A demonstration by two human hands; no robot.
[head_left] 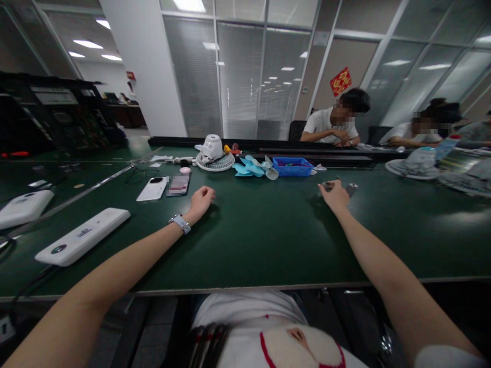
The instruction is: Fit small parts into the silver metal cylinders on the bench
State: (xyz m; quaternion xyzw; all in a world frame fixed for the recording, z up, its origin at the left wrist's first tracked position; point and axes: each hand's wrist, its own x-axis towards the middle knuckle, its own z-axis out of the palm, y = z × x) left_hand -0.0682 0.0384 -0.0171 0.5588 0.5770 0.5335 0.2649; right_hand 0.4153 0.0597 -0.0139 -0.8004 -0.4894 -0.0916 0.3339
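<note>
My left hand [201, 203], with a watch [179, 223] on its wrist, hovers low over the green table [253, 245]. Its fingers are loosely curled, and nothing shows in them. Farther right, my right hand [336, 197] is closed around a small metal part [327, 185], mostly hidden by the fingers. A small grey cylindrical piece [351, 189] shows just beyond that hand; whether it is held or lies on the table I cannot tell. Light-blue fan blades [251, 166] and a blue bin [293, 166] of small items stand between and beyond my hands.
A white fan head with its grille [215, 156] sits at the back. Two phones [152, 188] and a long white device [84, 236] lie to the left. More fan parts [414, 166] stand at right. Across the table, a person [320, 125] in white sits working.
</note>
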